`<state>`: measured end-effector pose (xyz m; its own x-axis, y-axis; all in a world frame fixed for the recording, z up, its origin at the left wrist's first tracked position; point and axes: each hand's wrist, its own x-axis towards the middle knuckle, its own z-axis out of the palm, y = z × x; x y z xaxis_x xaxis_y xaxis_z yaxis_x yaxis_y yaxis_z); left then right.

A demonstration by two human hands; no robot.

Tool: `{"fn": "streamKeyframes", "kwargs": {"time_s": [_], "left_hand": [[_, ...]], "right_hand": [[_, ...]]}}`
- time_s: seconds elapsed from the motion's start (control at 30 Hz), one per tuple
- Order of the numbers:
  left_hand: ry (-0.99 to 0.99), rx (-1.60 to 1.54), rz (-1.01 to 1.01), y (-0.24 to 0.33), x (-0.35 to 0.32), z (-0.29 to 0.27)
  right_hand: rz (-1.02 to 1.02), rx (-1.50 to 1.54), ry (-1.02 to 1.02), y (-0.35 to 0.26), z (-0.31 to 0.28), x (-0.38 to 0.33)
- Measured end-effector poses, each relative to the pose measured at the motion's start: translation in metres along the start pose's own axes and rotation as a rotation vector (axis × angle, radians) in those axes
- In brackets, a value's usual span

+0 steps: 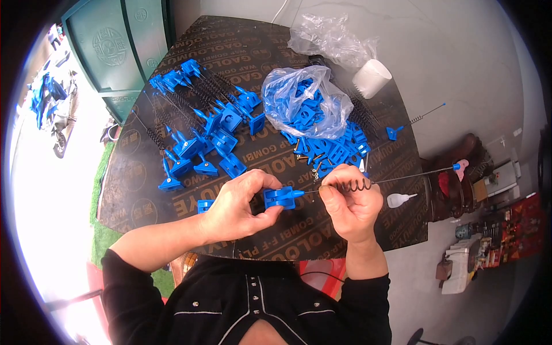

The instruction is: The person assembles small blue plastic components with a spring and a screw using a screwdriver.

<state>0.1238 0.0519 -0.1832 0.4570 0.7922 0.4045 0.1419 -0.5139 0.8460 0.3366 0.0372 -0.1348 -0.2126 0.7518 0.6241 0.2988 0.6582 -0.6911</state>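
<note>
My left hand [238, 201] pinches a blue plastic clip [280, 197] by its sides between thumb and fingers, its narrow cone pointing right. My right hand [355, 207] is closed round a thin black rod with a coiled spring [362, 184]. The rod's near end meets or nearly touches the cone's tip; I cannot tell if it is inside. Its far end reaches right to a small blue tip [456, 167] beside a pink piece. Another blue part [204, 206] shows partly behind my left hand.
Several blue clips with spring rods [198, 132] lie at the left of the dark table [190, 224]. A clear bag [276, 109] of blue parts and loose blue pieces [339, 150] are at centre right. A white roll [372, 79], crumpled plastic [333, 41] and small white bottle [399, 199] lie around them.
</note>
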Motion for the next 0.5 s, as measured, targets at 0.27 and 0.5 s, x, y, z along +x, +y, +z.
{"fn": "streamKeyframes", "kwargs": {"time_s": [0.27,0.5], "left_hand": [[0.002,-0.004,0.009,-0.0003,0.0014,0.0008],[0.015,0.007,0.021,-0.0012,0.0001,-0.0007]], "right_hand": [[0.031,0.0,-0.006,0.0016,-0.0007,-0.0003],[0.106,0.067,-0.015,0.0011,0.0011,-0.0005]]}}
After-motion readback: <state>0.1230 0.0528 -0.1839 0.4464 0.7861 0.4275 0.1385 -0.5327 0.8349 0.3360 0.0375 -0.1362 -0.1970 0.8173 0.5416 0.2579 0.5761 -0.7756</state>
